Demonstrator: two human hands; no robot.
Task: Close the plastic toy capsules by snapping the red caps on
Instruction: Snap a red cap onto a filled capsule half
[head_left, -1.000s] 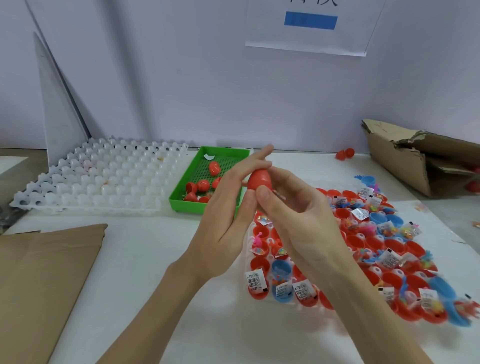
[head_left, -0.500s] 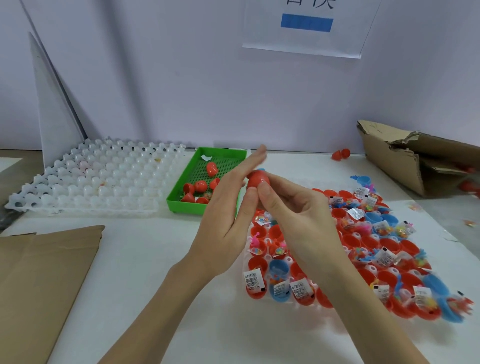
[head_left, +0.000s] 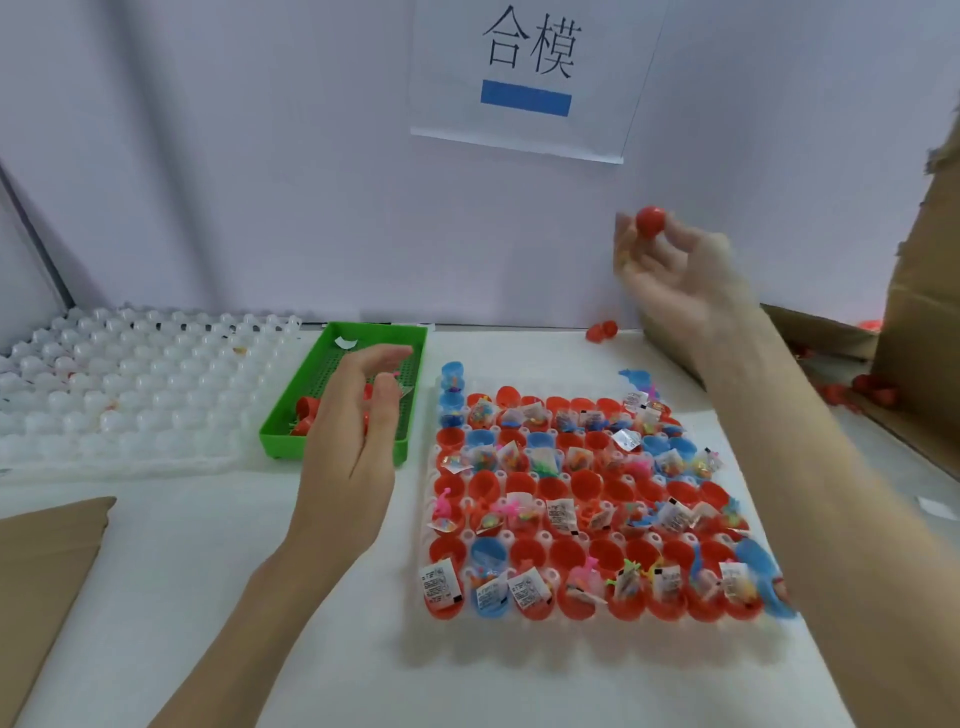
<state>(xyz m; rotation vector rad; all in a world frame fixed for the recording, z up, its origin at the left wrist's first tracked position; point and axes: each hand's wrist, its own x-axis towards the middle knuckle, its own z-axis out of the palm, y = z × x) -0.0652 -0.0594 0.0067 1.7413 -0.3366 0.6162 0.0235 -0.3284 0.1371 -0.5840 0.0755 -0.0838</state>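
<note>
Hands have parted: my right hand (head_left: 670, 270) lifts the closed red capsule (head_left: 651, 221) toward two o'clock, left hand (head_left: 353, 421) slack-fingered over the green tray (head_left: 291, 441) for another cap

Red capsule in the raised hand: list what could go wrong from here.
1. The right hand pinches the red capsule only at its fingertips, high above the table; it could slip and bounce away.
2. If it is tossed toward the cardboard box, it may miss, as loose red pieces already lie beside the box.
3. The left hand reaches over the green tray beside the open capsules and could knock their toys out.
</note>
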